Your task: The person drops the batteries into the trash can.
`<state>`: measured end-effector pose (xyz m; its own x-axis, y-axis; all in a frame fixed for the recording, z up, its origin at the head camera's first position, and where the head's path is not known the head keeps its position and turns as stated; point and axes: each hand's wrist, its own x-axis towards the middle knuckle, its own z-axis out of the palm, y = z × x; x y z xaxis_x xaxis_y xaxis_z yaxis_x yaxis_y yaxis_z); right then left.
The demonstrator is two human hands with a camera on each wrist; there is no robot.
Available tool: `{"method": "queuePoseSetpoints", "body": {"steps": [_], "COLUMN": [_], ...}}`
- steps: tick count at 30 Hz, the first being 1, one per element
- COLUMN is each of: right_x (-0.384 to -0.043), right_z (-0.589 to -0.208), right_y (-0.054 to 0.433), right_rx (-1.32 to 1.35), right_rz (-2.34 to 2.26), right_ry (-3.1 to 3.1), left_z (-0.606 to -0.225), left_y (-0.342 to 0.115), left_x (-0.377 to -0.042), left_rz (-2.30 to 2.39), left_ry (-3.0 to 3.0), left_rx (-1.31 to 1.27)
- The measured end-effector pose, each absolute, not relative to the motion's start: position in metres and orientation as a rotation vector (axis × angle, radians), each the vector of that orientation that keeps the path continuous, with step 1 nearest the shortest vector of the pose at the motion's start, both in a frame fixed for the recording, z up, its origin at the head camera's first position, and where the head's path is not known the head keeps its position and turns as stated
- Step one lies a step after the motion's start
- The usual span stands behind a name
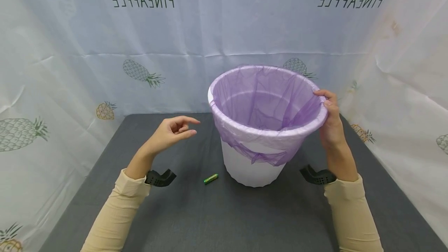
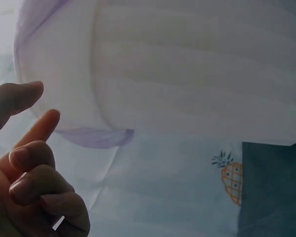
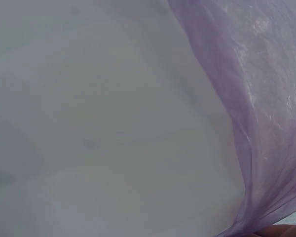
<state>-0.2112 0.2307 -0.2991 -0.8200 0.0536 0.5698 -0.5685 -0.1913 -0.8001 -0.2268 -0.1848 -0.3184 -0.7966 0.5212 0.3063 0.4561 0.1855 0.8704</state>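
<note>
A white trash can (image 1: 253, 168) stands on the dark table, lined with a thin purple garbage bag (image 1: 259, 100) that folds over its rim and hangs down outside. My right hand (image 1: 330, 121) grips the can's right rim through the bag, fingers over the edge. In the right wrist view the can's white wall and the bag (image 3: 271, 98) take up most of the picture. To the left of the can my left hand (image 1: 176, 129) is held in the air, thumb and index finger apart, the other fingers curled, holding nothing. A small green battery (image 1: 211, 179) lies on the table near the can's base.
The dark grey table (image 1: 168, 213) runs back to a white curtain (image 1: 196, 30) printed with pineapples and lettering. More curtain hangs along the left and right sides. A black wrist mount sits on each forearm.
</note>
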Motion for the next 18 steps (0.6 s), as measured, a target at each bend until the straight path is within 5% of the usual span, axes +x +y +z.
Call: {"method": "queuePoseSetpoints", "body": {"steps": [18], "right_x": [-0.210], "right_z": [-0.298], "right_y": [0.231], "right_rx": [0.585], "right_rz": [2.069], "right_ry": [-1.669], "left_z": [-0.389], "left_y": [-0.196], "left_x": [-0.226], "left_rz": [1.566], "left_ry": [2.220], "left_rx": [0.971]}}
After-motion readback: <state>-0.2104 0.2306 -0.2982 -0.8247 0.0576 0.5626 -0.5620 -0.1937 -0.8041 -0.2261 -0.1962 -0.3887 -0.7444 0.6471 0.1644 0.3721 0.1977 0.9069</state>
